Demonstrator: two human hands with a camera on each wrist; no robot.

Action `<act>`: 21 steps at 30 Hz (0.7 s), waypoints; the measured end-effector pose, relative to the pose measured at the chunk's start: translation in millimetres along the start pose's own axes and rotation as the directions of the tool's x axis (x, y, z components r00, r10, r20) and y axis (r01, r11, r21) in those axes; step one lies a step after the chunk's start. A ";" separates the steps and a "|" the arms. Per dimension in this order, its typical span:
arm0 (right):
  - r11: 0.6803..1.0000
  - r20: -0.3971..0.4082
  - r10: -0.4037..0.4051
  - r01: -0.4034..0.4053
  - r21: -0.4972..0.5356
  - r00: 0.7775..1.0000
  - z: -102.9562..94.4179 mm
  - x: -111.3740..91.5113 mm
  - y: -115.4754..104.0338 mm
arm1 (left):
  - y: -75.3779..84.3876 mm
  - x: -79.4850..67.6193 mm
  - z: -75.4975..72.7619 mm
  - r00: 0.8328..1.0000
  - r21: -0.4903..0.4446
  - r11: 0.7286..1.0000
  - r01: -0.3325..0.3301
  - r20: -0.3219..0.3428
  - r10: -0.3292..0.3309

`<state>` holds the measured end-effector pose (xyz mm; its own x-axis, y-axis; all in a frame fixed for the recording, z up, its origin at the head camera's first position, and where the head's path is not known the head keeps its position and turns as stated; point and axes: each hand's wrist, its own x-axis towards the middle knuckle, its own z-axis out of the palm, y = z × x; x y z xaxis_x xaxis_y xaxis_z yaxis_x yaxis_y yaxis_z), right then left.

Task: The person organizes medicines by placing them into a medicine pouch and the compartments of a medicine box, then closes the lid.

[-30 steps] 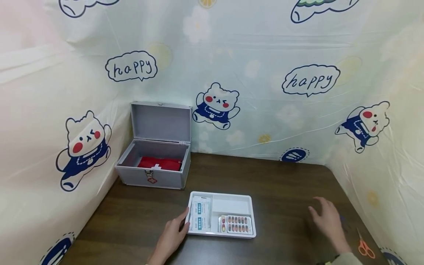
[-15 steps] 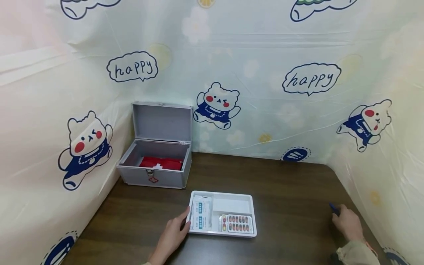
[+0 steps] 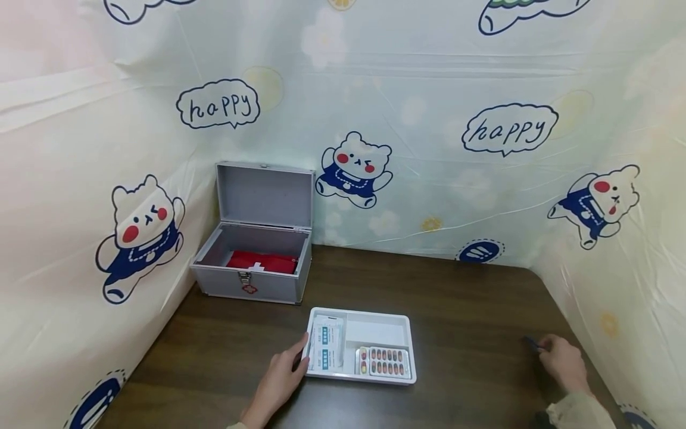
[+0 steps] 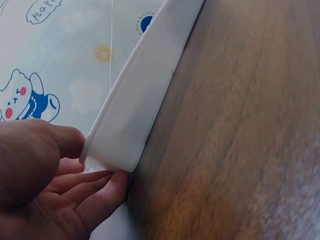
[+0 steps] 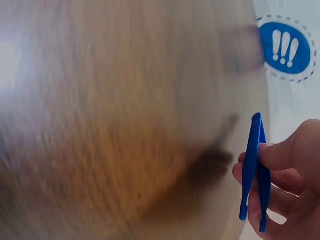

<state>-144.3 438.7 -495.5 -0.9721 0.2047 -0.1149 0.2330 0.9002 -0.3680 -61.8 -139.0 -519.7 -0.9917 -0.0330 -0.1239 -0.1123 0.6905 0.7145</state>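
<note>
My left hand [image 3: 281, 376] grips the left side of a white compartment tray [image 3: 375, 329], thumb at the rim. In the left wrist view the fingers [image 4: 102, 200] reach under the corner of the tray's wall [image 4: 137, 82]. White packets with blue print [image 3: 328, 342] lie in the tray's left compartment, and blister packs of capsules [image 3: 388, 362] in the front right one. At the right side of the table my right hand [image 3: 565, 363] pinches blue tweezers [image 5: 252, 165] between thumb and fingers. Their two legs stand apart in the right wrist view.
At the back left stands a grey metal box [image 3: 264, 199] with its lid raised. A red pouch with a white cross [image 3: 268, 262] lies inside it. Printed sheeting [image 3: 418, 196] walls the brown wooden table [image 3: 439, 286] at the back and sides.
My right hand has moved right and taken hold of the blue tweezers. Its arm now covers the spot where the orange scissors showed. The left hand stays on the tray.
</note>
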 end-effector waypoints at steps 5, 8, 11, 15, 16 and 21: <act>0.997 -0.057 -0.063 0.066 0.038 0.996 4.7 -3.1 -14.1 | -0.4 0.3 -0.7 1.000 0.003 1.000 -0.002 -0.001 0.002; 0.995 -0.065 -0.077 0.080 0.052 0.995 9.2 -3.4 -21.2 | -0.7 0.1 -0.2 1.000 0.002 1.000 -0.010 -0.008 0.010; 0.992 -0.071 -0.098 0.103 0.071 0.993 14.3 -3.6 -26.2 | -0.6 -0.2 0.1 1.000 -0.002 1.000 -0.019 -0.013 0.019; 0.986 -0.083 -0.130 0.138 0.098 0.988 22.4 -6.1 -32.3 | -0.9 -0.5 0.3 1.000 -0.013 1.000 -0.022 -0.007 0.022; 0.984 -0.085 -0.137 0.146 0.103 0.987 24.4 -7.1 -34.6 | -1.1 -0.7 0.4 1.000 -0.015 1.000 -0.025 -0.008 0.025; 0.976 -0.097 -0.177 0.188 0.114 0.979 32.2 -11.4 -52.5 | -2.8 -1.7 1.2 0.999 -0.019 0.999 -0.047 -0.022 0.047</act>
<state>-144.5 376.7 -504.5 -0.9961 0.0783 0.0417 0.0483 0.8728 -0.4856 -59.7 -140.0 -522.4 -0.9970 -0.0164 -0.0751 -0.0663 0.6776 0.7324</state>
